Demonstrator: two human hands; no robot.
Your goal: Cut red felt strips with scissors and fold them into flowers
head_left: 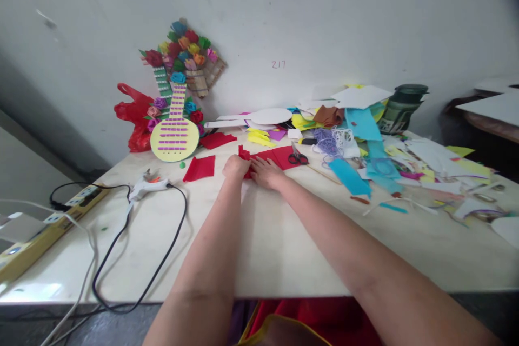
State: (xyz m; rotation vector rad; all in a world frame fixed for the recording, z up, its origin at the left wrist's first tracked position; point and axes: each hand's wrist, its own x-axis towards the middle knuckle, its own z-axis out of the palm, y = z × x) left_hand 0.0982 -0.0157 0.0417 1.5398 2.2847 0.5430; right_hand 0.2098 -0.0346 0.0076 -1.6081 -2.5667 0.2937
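Note:
Both my arms reach across the pale table [275,243] to a red paper piece [279,155] lying near its far middle. My left hand [235,166] is closed in a pinch on the paper's left edge, where a folded bit stands up. Beside it, my right hand [265,172] lies on the paper with fingers pressed down flat. Scissors with red and black handles [298,158] rest on the same red paper just right of my hands. Another red paper square [200,168] lies to the left.
A glue gun [148,186] with a black cord lies at left, near a power strip [60,211]. A paper guitar with paper flowers [175,119] leans on the wall. Coloured paper scraps [377,162] and a dark jar [401,108] crowd the right side.

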